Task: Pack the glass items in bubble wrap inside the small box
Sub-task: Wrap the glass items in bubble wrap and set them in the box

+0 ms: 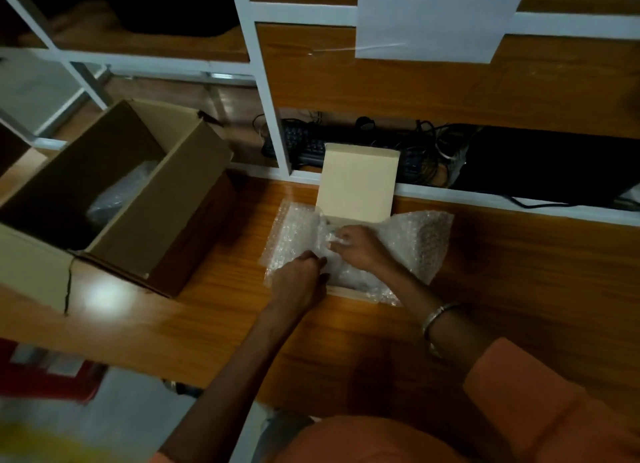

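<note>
A small pale box (358, 182) stands open on the wooden desk, its lid tipped up at the back. A sheet of bubble wrap (415, 235) lies over and inside it, spilling out to both sides. My left hand (301, 275) pinches the wrap at the box's near left side. My right hand (356, 246) is inside the box, fingers curled round a small clear glass item half buried in the wrap. The glass item itself is mostly hidden by my fingers and the plastic.
A large open cardboard box (145, 199) sits at the left of the desk (519, 272), with a plastic-wrapped thing inside. Behind the small box, a black keyboard (304, 143) and tangled cables lie in a shelf recess. A white paper (433, 15) hangs above.
</note>
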A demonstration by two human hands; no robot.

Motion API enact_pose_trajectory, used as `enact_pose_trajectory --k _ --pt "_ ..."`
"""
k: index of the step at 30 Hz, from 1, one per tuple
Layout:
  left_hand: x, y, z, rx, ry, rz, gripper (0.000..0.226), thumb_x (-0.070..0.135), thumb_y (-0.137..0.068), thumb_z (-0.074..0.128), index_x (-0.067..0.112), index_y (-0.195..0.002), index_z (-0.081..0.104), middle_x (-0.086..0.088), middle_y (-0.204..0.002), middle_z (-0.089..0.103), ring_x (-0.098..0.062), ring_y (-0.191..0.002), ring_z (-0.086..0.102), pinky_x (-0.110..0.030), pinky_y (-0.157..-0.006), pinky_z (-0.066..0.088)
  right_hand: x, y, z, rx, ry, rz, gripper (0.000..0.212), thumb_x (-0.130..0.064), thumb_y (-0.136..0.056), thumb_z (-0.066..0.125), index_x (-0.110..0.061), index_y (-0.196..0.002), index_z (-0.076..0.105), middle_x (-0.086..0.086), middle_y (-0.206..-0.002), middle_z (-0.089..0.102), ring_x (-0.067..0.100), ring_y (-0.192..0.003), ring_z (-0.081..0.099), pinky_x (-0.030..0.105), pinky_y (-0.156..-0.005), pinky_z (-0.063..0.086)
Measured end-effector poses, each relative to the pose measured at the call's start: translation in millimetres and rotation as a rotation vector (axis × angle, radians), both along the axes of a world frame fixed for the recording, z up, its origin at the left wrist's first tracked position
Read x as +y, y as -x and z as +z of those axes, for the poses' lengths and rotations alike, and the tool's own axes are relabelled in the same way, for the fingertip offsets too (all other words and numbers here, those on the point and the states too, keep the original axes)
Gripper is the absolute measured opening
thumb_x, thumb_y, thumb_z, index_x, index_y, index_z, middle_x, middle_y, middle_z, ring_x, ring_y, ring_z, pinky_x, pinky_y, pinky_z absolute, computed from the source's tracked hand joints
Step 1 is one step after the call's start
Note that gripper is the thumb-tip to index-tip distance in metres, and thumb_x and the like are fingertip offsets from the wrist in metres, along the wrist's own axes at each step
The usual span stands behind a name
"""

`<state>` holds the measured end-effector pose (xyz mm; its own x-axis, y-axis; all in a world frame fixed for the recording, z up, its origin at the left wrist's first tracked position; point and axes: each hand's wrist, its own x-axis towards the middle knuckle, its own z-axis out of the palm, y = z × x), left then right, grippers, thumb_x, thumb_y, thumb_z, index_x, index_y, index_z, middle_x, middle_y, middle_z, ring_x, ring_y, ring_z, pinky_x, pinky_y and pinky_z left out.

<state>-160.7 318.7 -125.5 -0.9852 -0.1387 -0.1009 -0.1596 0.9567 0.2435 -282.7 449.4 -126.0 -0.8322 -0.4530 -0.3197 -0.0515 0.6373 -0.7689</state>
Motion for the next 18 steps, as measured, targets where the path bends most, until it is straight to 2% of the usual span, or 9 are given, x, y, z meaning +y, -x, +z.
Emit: enact_pose_trajectory --k 2,4,7,9,11,13,16,18 --pt "-1 3 0 0.032 0.022 0.049 0.039 0.039 -0.102 0.068 0.025 -0.139 0.069 -0.001 -0.129 0.072 -0.023 -0.102 0.075 -0.038 -0.079 0.063 11 3 -1 -0.038 -0.021 -0.014 0.052 -0.022 -0.091 0.082 -0.012 -0.139 0.064 0.01 -0.139 0.065 0.024 -0.121 0.064 0.037 -0.097 0.056" --pt "1 5 2 0.081 -0.003 0.121 0.035 0.038 -0.099 0.074 0.026 -0.131 0.074 0.0 -0.123 0.077 -0.023 -0.098 0.077 -0.036 -0.076 0.062 15 0 3 -0.058 -0.031 -0.018 0.058 -0.018 -0.086 0.087 -0.013 -0.138 0.063 0.008 -0.137 0.063 0.026 -0.122 0.064 0.04 -0.1 0.057" --pt "10 8 2 0.093 0.049 0.152 0.021 0.034 -0.099 0.073 0.025 -0.117 0.076 0.001 -0.11 0.077 -0.025 -0.09 0.077 -0.033 -0.065 0.057 9 -15 -2 0.103 -0.09 0.013 0.062 -0.024 -0.083 0.089 -0.014 -0.138 0.064 0.009 -0.14 0.064 0.028 -0.124 0.063 0.04 -0.103 0.054" --pt "18 8 2 0.089 0.103 0.153 0.014 0.028 -0.102 0.066 0.021 -0.111 0.075 -0.001 -0.101 0.074 -0.027 -0.081 0.075 -0.03 -0.057 0.046 3 -30 -4 0.234 -0.142 0.06 0.059 -0.018 -0.088 0.082 -0.014 -0.143 0.063 0.013 -0.142 0.061 0.033 -0.127 0.061 0.042 -0.105 0.052" --pt "21 2 2 0.104 0.104 0.143 0.017 0.022 -0.105 0.061 0.019 -0.109 0.077 -0.002 -0.098 0.076 -0.025 -0.074 0.074 -0.028 -0.054 0.042 1 -37 -7 0.316 -0.207 0.108 0.057 -0.014 -0.094 0.073 -0.02 -0.149 0.058 0.013 -0.15 0.055 0.036 -0.134 0.057 0.045 -0.109 0.048" --pt "19 -9 4 0.159 0.077 0.119 0.017 0.016 -0.104 0.063 0.018 -0.103 0.079 -0.002 -0.094 0.076 -0.022 -0.068 0.072 -0.027 -0.051 0.045 4 -38 -3 0.341 -0.253 0.163 0.057 -0.018 -0.098 0.07 -0.022 -0.153 0.054 0.013 -0.158 0.048 0.035 -0.142 0.05 0.045 -0.114 0.042" --pt "16 -37 9 0.323 -0.036 0.124 0.014 0.012 -0.098 0.072 0.019 -0.108 0.08 0.001 -0.105 0.079 -0.017 -0.073 0.074 -0.023 -0.053 0.046 23 -34 17 0.422 -0.168 0.174 0.049 -0.023 -0.101 0.069 -0.021 -0.149 0.058 0.01 -0.158 0.05 0.028 -0.145 0.046 0.04 -0.117 0.038" --pt "14 -54 9 0.369 -0.122 0.14 0.017 0.018 -0.1 0.071 0.021 -0.115 0.079 0.001 -0.111 0.079 -0.015 -0.083 0.074 -0.021 -0.058 0.045 46 -36 31 0.535 -0.087 0.074 0.038 -0.025 -0.101 0.068 -0.019 -0.138 0.067 0.008 -0.144 0.061 0.025 -0.133 0.054 0.039 -0.109 0.047"
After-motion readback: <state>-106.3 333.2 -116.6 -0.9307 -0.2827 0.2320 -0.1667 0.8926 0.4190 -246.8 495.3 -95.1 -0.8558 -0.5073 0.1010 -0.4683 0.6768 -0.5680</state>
